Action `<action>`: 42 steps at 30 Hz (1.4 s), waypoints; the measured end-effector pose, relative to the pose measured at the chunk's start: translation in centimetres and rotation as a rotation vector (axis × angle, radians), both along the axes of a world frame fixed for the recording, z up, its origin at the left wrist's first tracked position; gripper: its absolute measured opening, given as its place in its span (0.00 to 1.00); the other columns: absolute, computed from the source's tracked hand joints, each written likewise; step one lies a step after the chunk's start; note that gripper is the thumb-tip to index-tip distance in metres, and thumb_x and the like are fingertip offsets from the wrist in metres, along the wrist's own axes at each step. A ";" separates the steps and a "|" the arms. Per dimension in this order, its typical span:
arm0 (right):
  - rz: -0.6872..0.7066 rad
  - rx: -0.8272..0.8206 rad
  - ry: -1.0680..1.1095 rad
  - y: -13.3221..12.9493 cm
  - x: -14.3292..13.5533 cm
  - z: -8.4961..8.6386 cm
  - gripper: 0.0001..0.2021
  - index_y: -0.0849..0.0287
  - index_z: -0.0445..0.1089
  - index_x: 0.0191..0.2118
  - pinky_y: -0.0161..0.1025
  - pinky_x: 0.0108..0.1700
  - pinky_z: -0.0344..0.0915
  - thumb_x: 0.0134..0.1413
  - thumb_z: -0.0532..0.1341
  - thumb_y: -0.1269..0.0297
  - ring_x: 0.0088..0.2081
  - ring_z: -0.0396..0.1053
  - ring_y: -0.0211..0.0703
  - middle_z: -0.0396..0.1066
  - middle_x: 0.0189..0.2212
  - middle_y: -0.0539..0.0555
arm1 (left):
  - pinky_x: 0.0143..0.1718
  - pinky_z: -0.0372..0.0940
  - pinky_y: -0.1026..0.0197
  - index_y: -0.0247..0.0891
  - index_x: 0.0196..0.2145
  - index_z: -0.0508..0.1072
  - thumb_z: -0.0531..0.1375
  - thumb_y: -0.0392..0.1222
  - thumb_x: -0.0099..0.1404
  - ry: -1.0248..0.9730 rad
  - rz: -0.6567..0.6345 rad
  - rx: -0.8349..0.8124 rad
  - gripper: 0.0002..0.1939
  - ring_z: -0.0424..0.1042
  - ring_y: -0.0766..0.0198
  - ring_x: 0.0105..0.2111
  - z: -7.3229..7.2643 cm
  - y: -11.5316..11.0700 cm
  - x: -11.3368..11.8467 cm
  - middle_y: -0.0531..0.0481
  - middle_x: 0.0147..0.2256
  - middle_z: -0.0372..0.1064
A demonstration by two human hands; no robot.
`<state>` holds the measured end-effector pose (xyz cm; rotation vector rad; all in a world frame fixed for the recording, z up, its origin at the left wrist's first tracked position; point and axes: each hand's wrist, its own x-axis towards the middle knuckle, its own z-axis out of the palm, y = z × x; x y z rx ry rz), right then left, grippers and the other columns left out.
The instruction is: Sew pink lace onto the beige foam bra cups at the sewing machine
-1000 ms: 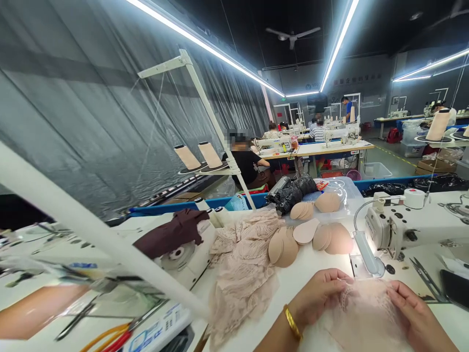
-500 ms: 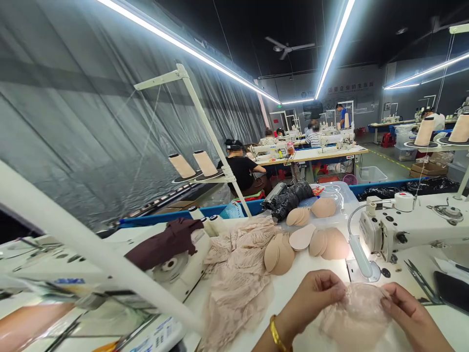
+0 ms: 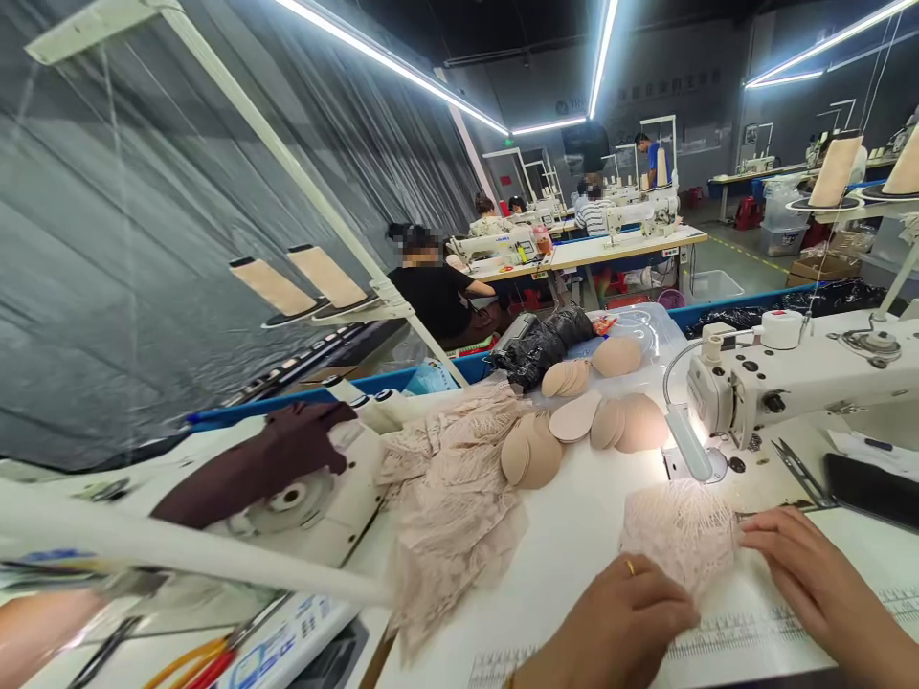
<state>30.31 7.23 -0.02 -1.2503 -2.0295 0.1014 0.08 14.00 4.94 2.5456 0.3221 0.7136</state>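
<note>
A beige lace piece (image 3: 679, 531) lies spread on the white sewing table, its far edge close to the lit needle area of the sewing machine (image 3: 796, 373). At its near edge my left hand (image 3: 624, 617) is bent palm down, fingers curled together on the lace; the thumb is hidden. My right hand (image 3: 808, 565) lies at the lace's right side with fingers stretched out and tips touching the edge. Left of these sits a heap of beige lace fabric (image 3: 459, 488). Beige oval pads (image 3: 531, 450) are fanned out beyond it.
Right of the machine needle lie tweezers (image 3: 800, 469) and a dark phone (image 3: 872, 488). A ruler strip (image 3: 761, 627) runs along the near table edge. Dark cloth (image 3: 258, 459) covers another machine at left. A thread stand (image 3: 316, 182) leans overhead. A co-worker in black (image 3: 431, 292) sits ahead.
The lace piece, held up between both hands before, now lies flat on the table. My right hand has opened out; my left has moved down to the near edge. The view has tilted downward.
</note>
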 end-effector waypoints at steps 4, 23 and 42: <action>0.102 0.016 -0.082 -1.4 -2.0 0.1 0.24 0.53 0.68 0.65 0.43 0.52 0.78 0.67 0.55 0.77 0.53 0.75 0.49 0.76 0.52 0.62 | 0.59 0.70 0.53 0.40 0.56 0.73 0.59 0.30 0.74 0.148 0.161 0.063 0.16 0.76 0.55 0.54 0.3 0.8 1.6 0.44 0.55 0.78; -0.119 -0.128 0.114 0.2 -5.3 -1.2 0.09 0.48 0.71 0.53 0.50 0.45 0.74 0.71 0.63 0.60 0.43 0.75 0.55 0.77 0.42 0.54 | 0.56 0.59 0.41 0.37 0.45 0.75 0.71 0.38 0.61 0.324 0.528 -0.390 0.15 0.64 0.45 0.50 0.8 3.7 3.0 0.40 0.49 0.70; -0.093 -0.703 0.900 5.8 -5.5 -0.1 0.25 0.50 0.68 0.36 0.39 0.34 0.58 0.66 0.57 0.32 0.29 0.60 0.45 0.62 0.25 0.45 | 0.34 0.54 0.62 0.35 0.39 0.75 0.75 0.56 0.52 -0.168 0.363 -1.320 0.26 0.62 0.65 0.30 -1.2 7.1 5.0 0.55 0.28 0.66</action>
